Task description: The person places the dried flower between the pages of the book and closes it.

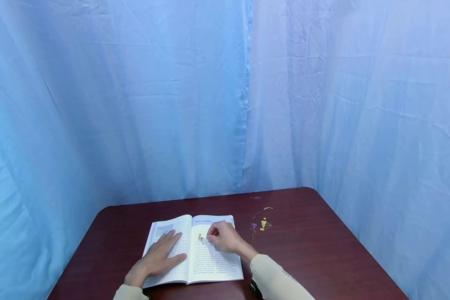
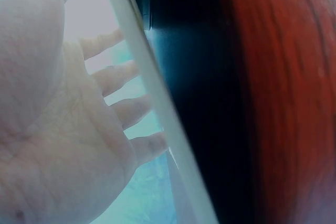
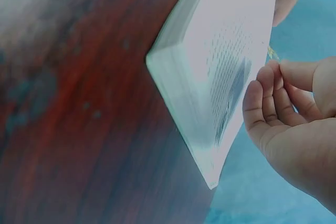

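An open book with printed pages lies on the table. On its left page my left hand rests with its fingers spread; the left wrist view shows the palm and straight fingers beside the book's pale edge. Over the right page, my right hand pinches a small sprig of yellow flowers between thumb and fingertips. Only a bit of the yellow flowers shows past the fingertips in the right wrist view, and the stem is mostly hidden by the hand.
Right of the book on the dark red table lie a yellow flower sprig, a purple flower on a thin stem, and a thin pale sprig. Blue curtains hang behind the table and at its sides.
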A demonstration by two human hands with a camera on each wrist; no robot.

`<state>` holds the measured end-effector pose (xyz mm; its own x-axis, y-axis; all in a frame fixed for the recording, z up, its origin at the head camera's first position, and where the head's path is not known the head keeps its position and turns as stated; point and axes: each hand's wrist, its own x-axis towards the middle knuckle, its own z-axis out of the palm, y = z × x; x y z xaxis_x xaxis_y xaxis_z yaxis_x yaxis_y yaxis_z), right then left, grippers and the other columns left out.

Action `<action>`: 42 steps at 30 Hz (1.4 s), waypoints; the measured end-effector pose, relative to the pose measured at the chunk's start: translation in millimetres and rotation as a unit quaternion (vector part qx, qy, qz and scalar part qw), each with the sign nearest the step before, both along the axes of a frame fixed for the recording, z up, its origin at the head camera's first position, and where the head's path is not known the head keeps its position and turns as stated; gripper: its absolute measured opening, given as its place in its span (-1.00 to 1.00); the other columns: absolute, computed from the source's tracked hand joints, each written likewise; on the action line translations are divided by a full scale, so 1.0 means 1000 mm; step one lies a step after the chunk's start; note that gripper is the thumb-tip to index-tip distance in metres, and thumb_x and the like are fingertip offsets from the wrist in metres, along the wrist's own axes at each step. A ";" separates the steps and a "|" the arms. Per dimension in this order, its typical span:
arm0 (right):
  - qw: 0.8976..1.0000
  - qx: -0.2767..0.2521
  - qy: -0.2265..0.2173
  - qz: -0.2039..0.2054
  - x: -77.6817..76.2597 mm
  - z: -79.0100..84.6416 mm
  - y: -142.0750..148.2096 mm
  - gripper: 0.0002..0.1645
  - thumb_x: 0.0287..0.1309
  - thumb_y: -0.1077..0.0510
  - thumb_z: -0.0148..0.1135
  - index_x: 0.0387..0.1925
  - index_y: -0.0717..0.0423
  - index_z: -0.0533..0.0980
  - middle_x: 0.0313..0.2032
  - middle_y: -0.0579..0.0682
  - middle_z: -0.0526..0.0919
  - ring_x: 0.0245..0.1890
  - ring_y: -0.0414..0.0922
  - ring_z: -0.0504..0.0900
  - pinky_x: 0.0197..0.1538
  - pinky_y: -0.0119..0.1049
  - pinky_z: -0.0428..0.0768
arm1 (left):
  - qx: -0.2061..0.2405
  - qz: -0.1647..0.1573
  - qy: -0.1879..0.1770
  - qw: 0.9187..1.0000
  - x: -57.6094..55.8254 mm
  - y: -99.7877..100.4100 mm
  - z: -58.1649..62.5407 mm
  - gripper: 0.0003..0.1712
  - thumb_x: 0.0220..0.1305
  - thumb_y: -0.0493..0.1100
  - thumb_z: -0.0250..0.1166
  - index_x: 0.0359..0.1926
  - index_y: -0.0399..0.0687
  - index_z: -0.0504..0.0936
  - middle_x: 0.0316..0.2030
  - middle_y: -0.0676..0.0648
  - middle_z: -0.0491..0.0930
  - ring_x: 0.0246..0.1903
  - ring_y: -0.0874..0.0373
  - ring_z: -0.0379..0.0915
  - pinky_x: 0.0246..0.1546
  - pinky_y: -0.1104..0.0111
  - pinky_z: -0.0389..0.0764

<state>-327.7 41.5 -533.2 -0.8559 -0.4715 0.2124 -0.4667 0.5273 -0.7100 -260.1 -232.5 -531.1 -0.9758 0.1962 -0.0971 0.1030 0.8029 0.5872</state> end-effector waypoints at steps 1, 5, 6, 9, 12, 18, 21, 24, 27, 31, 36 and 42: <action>1.000 0.002 -0.001 -0.003 0.001 0.000 -0.001 -0.82 0.45 0.29 0.45 -0.34 0.08 0.74 -0.44 -0.12 0.75 -0.47 -0.40 0.54 -0.31 -0.50 0.56 | 0.000 0.000 -0.001 1.000 0.000 0.000 0.000 0.00 0.53 0.29 0.44 0.74 -0.11 0.36 0.77 -0.39 0.16 0.78 -0.51 -0.03 0.71 -0.50 0.07; 1.000 0.011 -0.001 -0.009 0.002 0.000 -0.002 -0.82 0.46 0.30 0.45 -0.35 0.07 0.73 -0.45 -0.13 0.73 -0.47 -0.40 0.52 -0.32 -0.51 0.54 | 0.000 -0.001 -0.001 1.000 -0.001 -0.001 -0.001 0.01 0.53 0.30 0.44 0.74 -0.10 0.35 0.77 -0.39 0.16 0.78 -0.51 -0.03 0.72 -0.50 0.06; 1.000 0.013 0.000 -0.010 0.002 0.000 -0.002 -0.82 0.45 0.30 0.45 -0.35 0.07 0.73 -0.45 -0.14 0.73 -0.47 -0.40 0.52 -0.32 -0.51 0.54 | 0.000 -0.001 -0.001 1.000 -0.001 -0.001 -0.001 0.01 0.53 0.30 0.44 0.74 -0.11 0.36 0.77 -0.39 0.16 0.78 -0.51 -0.03 0.72 -0.50 0.06; 1.000 0.018 0.008 -0.009 0.002 -0.001 -0.001 -0.82 0.44 0.30 0.45 -0.35 0.08 0.73 -0.45 -0.14 0.73 -0.47 -0.41 0.52 -0.31 -0.50 0.55 | -0.001 0.000 -0.001 1.000 -0.001 -0.001 -0.001 0.01 0.52 0.30 0.44 0.73 -0.10 0.36 0.77 -0.39 0.16 0.78 -0.51 -0.03 0.72 -0.50 0.05; 1.000 0.021 0.012 -0.006 0.001 -0.002 0.000 -0.83 0.45 0.29 0.45 -0.34 0.07 0.73 -0.44 -0.14 0.74 -0.46 -0.42 0.52 -0.29 -0.50 0.56 | -0.002 0.001 0.000 1.000 0.000 0.000 -0.001 0.01 0.52 0.29 0.44 0.73 -0.11 0.36 0.77 -0.39 0.16 0.78 -0.51 -0.03 0.73 -0.49 0.05; 1.000 0.026 0.004 -0.004 0.000 -0.005 0.008 -0.85 0.49 0.22 0.44 -0.30 0.02 0.73 -0.38 -0.17 0.76 -0.41 -0.40 0.56 -0.23 -0.45 0.60 | -0.003 0.001 0.003 1.000 0.001 0.000 -0.001 0.01 0.50 0.29 0.45 0.73 -0.12 0.37 0.76 -0.40 0.18 0.77 -0.51 -0.01 0.72 -0.50 0.06; 0.999 0.030 0.001 -0.010 -0.001 -0.006 0.013 -0.86 0.51 0.19 0.43 -0.27 -0.01 0.73 -0.35 -0.18 0.77 -0.39 -0.39 0.58 -0.20 -0.45 0.61 | -0.003 0.001 0.003 1.000 0.000 0.000 -0.002 0.01 0.51 0.29 0.45 0.73 -0.12 0.36 0.77 -0.40 0.17 0.77 -0.51 -0.02 0.73 -0.49 0.06; 0.999 0.031 0.001 -0.013 -0.003 -0.008 0.018 -0.89 0.53 0.18 0.42 -0.24 -0.02 0.73 -0.32 -0.17 0.78 -0.36 -0.39 0.59 -0.18 -0.44 0.62 | -0.004 -0.001 0.004 1.000 -0.001 -0.001 -0.002 0.01 0.52 0.29 0.45 0.73 -0.11 0.36 0.77 -0.39 0.16 0.78 -0.50 -0.02 0.72 -0.49 0.07; 0.999 0.031 0.008 -0.012 -0.005 -0.009 0.022 -0.91 0.53 0.17 0.42 -0.20 -0.01 0.72 -0.29 -0.17 0.79 -0.33 -0.40 0.60 -0.16 -0.44 0.63 | -0.004 -0.001 0.004 1.000 -0.002 -0.002 -0.003 0.01 0.53 0.29 0.44 0.74 -0.11 0.35 0.77 -0.39 0.15 0.78 -0.49 -0.03 0.73 -0.48 0.06; 0.999 0.036 0.022 -0.010 -0.006 -0.009 0.026 -0.95 0.55 0.16 0.41 -0.15 0.02 0.72 -0.23 -0.14 0.80 -0.24 -0.34 0.66 -0.09 -0.37 0.68 | -0.002 -0.001 0.004 1.000 -0.001 -0.002 -0.002 0.01 0.53 0.28 0.44 0.74 -0.13 0.35 0.77 -0.40 0.16 0.78 -0.50 -0.03 0.73 -0.48 0.06; 0.997 0.064 0.049 -0.012 -0.007 -0.009 0.033 -0.86 0.54 0.15 0.41 -0.01 0.12 0.72 -0.08 -0.01 0.81 -0.02 -0.10 0.74 0.11 -0.10 0.75 | 0.003 -0.001 0.000 1.000 -0.001 0.000 -0.001 0.00 0.53 0.28 0.44 0.74 -0.11 0.35 0.77 -0.39 0.15 0.78 -0.50 -0.04 0.72 -0.50 0.05; 0.995 0.082 0.045 -0.017 -0.011 -0.007 0.041 -0.64 0.55 0.10 0.41 0.19 0.23 0.69 0.16 0.17 0.81 0.18 0.07 0.77 0.29 0.10 0.75 | 0.000 0.000 -0.002 1.000 0.000 0.000 0.000 0.00 0.54 0.29 0.43 0.75 -0.09 0.34 0.78 -0.38 0.14 0.78 -0.50 -0.04 0.73 -0.50 0.05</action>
<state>-338.3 82.3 -539.9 -0.8534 -0.4768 0.2107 -0.5036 0.6496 -0.5696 -260.5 -232.3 -531.3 -0.9752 0.1968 -0.1012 0.1009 0.8026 0.5879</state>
